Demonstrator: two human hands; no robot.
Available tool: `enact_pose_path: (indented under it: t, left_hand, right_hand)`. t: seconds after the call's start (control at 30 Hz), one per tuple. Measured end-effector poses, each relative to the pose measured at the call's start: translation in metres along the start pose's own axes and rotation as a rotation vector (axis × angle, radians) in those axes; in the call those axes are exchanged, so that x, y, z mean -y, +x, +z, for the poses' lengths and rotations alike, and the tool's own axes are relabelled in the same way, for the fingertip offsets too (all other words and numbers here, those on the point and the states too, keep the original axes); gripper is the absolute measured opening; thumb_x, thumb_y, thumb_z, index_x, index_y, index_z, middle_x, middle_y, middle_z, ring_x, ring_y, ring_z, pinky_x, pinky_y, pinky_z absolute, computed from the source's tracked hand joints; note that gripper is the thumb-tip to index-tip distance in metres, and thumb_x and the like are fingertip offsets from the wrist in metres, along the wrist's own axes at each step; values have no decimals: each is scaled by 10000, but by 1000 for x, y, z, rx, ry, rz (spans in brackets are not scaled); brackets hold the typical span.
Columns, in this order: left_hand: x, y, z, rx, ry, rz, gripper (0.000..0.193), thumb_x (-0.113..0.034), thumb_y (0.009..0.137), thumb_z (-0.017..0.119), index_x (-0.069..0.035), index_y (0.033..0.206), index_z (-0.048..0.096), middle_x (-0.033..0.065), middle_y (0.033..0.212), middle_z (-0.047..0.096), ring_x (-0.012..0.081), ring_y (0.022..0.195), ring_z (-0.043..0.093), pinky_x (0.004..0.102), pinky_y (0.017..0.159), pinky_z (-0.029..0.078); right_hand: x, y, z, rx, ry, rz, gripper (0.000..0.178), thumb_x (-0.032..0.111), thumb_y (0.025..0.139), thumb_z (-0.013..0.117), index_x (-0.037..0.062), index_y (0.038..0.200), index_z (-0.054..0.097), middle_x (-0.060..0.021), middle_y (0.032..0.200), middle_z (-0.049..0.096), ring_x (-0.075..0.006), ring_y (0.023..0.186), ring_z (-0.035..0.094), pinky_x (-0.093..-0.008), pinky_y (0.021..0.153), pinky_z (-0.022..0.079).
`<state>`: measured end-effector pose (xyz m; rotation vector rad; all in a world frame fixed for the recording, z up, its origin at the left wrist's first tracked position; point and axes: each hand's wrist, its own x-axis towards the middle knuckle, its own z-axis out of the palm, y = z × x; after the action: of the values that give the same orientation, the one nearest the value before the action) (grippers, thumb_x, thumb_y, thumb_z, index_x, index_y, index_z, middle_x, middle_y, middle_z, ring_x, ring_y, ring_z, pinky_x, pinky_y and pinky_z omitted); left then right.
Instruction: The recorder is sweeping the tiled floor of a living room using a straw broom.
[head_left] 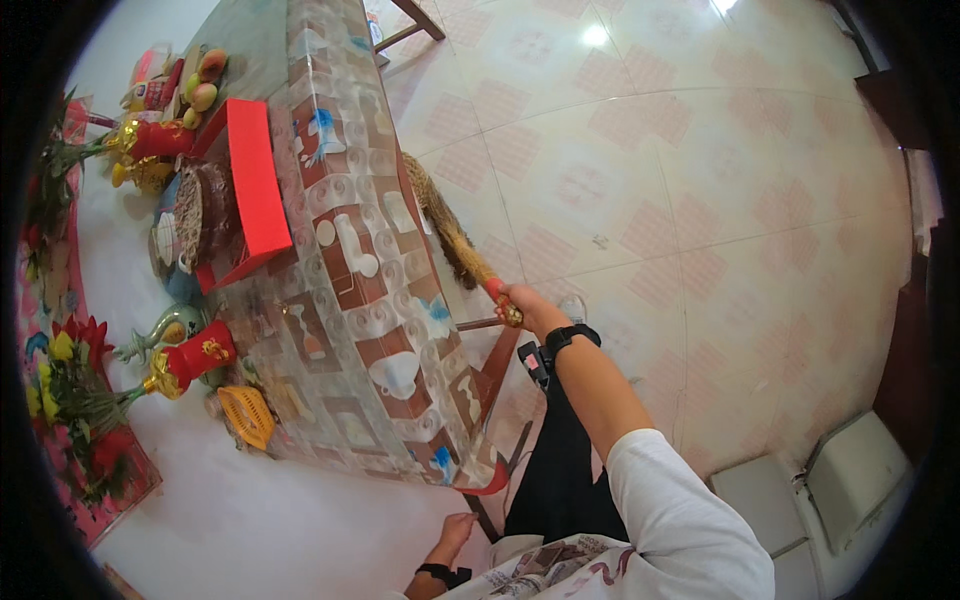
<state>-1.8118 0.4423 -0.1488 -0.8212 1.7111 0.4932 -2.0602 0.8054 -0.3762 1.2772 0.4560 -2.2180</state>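
My right hand (pixel 527 304) is wrapped round the red and gold handle of a straw brush (pixel 448 228). Its long bristly head reaches up and left beside the table edge, and part of it is hidden behind that edge. The brush is held over the tiled floor. My left hand (pixel 455 530) hangs low by the near end of the table (pixel 350 420), apart from it. Its fingers look loosely curled, with nothing visible in them. A patterned plastic tablecloth (pixel 345 250) covers the table.
On the table stand a red open box (pixel 262 180), a dark round container (pixel 205 215), a yellow basket (pixel 247 417), fruit (pixel 204 97) and red-wrapped vases (pixel 195 360) of flowers along the wall. Grey chairs (pixel 765 500) stand at the lower right. Table legs (pixel 497 368) stand near my feet.
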Motion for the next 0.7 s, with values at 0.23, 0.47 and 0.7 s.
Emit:
enact_pose_path:
  t: [0.23,0.47,0.7]
  left_hand:
    - [-21,-24,11,62,175,19,274,-231,749,592,2,607,576,29,502,478,118,496,448,273,492,365]
    - [-92,-17,32,-27,353,523,296,-267,770,559,21,716,601,91,596,558,153,578,509,307,563,395]
    - [-162,-84,97,-66,643,741,350,-243,747,574,28,534,510,57,434,397,101,445,382,303,434,321]
  right_hand:
    - [-16,-54,-109,98,391,48,248,241,841,466,-1,894,449,-98,638,523,-147,459,517,-239,413,479]
    - [-42,-207,-276,-73,517,-64,231,262,841,463,33,853,484,-106,607,547,-146,418,516,-222,349,450]
    - [-174,-310,-469,-369,691,-248,256,282,826,465,29,855,486,-100,570,530,-159,392,490,-249,340,415]
